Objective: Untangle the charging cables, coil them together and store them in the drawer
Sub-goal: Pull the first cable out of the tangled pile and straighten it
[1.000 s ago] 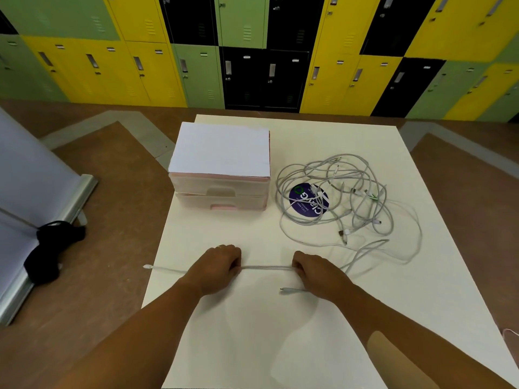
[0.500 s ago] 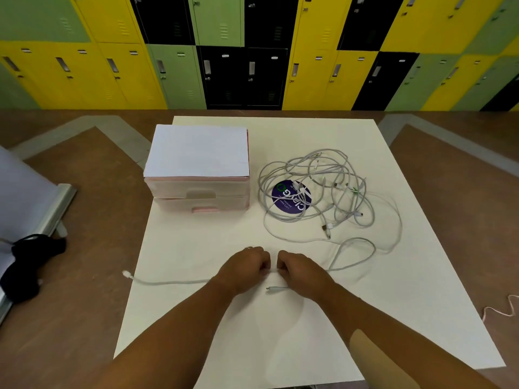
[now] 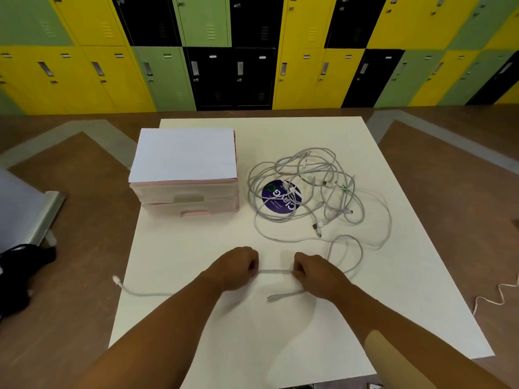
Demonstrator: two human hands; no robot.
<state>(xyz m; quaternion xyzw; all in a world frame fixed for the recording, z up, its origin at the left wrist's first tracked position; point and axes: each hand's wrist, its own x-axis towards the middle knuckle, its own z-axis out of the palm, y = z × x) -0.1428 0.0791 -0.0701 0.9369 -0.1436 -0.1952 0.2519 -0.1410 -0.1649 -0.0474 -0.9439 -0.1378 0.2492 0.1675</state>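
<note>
Lying left-to-right, the cable [image 3: 273, 271] is pinched taut between left hand [image 3: 238, 267] and right hand [image 3: 316, 272].

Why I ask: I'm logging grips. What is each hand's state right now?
Left hand: closed, gripping the charging cable.
Right hand: closed, gripping the same charging cable, stretched between both.

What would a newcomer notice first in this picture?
At the front of the table, the left hand and the right hand grip one pale cable stretched between them. Behind the right hand lies a tangled heap of cables over a purple sticker, with a drawer box to its left. Yellow, green and black lockers fill the background.
</note>
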